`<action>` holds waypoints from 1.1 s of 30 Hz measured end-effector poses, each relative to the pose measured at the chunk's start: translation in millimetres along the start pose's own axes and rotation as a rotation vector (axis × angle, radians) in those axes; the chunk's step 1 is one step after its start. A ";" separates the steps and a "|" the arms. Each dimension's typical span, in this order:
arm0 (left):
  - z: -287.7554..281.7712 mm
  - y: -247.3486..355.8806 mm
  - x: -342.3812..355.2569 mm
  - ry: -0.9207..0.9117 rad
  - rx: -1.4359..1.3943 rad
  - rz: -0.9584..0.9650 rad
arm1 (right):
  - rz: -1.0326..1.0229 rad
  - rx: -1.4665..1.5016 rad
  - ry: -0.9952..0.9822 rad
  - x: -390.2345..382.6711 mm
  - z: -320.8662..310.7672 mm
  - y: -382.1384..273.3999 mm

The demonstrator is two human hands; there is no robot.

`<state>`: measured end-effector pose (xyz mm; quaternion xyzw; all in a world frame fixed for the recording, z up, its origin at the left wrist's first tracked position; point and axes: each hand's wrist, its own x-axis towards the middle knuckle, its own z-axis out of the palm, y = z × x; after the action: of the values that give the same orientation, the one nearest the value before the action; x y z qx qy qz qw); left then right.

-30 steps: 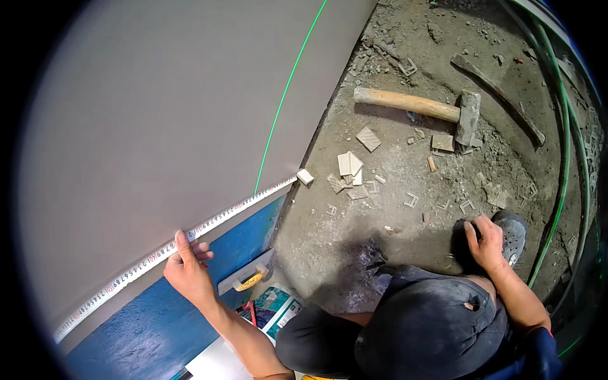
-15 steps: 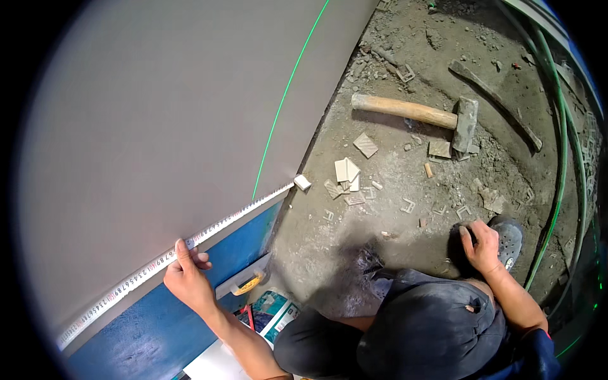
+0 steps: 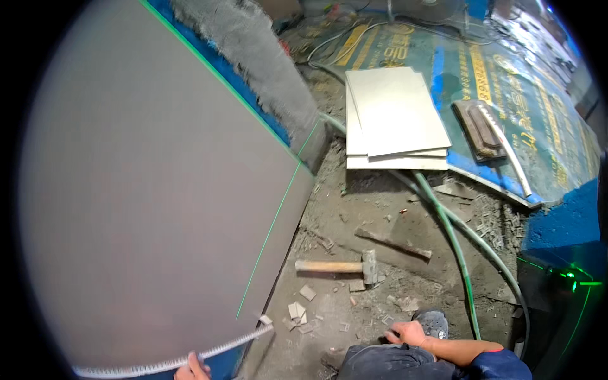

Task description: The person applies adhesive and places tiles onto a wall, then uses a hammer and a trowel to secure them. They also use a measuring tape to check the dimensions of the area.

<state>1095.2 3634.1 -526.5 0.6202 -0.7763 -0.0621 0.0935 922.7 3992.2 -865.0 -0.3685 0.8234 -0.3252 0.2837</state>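
Observation:
A white measuring tape [image 3: 142, 370] with fine marks runs along the lower edge of a large grey wall panel [image 3: 158, 183]. My left hand [image 3: 193, 368] grips the tape between thumb and fingers, partly cut off by the lower rim. The tape's far end lies by a small pale block [image 3: 265, 320] at the panel's corner. Blue wall surface [image 3: 221, 364] shows below the tape. My right hand [image 3: 408, 333] rests with curled fingers near my knee and grey clog [image 3: 433, 323]; nothing shows in it. A green laser line [image 3: 269, 228] crosses the panel.
On the rubble-strewn floor lie a wooden-handled hammer [image 3: 332, 266], a flat metal bar [image 3: 394, 245] and tile scraps [image 3: 296, 311]. Farther off are stacked pale tiles [image 3: 399, 114], a green printed sheet [image 3: 392, 47] and a trowel [image 3: 478, 130]. Green hoses [image 3: 453, 234] run to the right.
The view has swung upward, bringing the stacked tiles and green sheet into sight. My left hand stays on the tape, now lower in the picture. My right hand remains near the clog.

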 end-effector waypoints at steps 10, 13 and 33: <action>-7.1 110.3 -65.7 -0.201 0.091 0.664 | -0.572 0.402 -0.044 93.0 -62.5 -105.4; 5.0 133.9 -77.7 -0.253 0.021 0.801 | -0.555 0.415 -0.240 89.2 -21.3 -104.9; 84.7 152.5 -57.8 -0.466 -0.198 0.639 | 0.347 0.696 0.721 67.4 -237.7 52.0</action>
<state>943.6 3722.8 -580.7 0.3052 -0.9206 -0.2435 -0.0111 694.5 4043.4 -769.9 0.0241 0.7610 -0.6335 0.1378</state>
